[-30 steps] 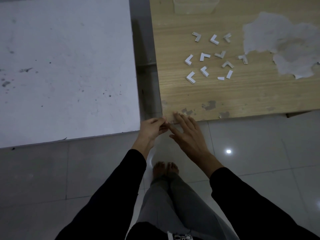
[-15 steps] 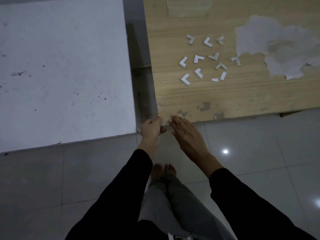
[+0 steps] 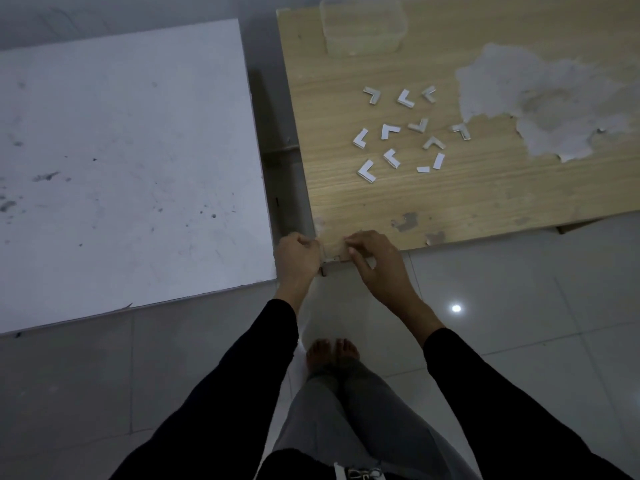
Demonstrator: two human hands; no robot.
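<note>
Both hands meet at the near left corner of the wooden table (image 3: 485, 202). My left hand (image 3: 297, 255) is curled against the corner's left side. My right hand (image 3: 375, 261) bends its fingers over the front edge, with fingertips on the tabletop and the thumb below. Between them a small pale corner piece (image 3: 333, 253) sits on the corner, and both hands pinch it. Several white L-shaped pieces (image 3: 391, 131) lie scattered farther back on the wood.
A clear plastic box (image 3: 363, 27) stands at the table's far edge. A large patch of torn veneer (image 3: 554, 109) marks the right side. A white board or table (image 3: 121, 168) lies to the left across a narrow gap. My bare feet (image 3: 332, 353) stand on grey tiles.
My right hand went from flat, straight fingers to fingers curled over the table edge. My left hand moved up tight against the corner. The view has shifted slightly.
</note>
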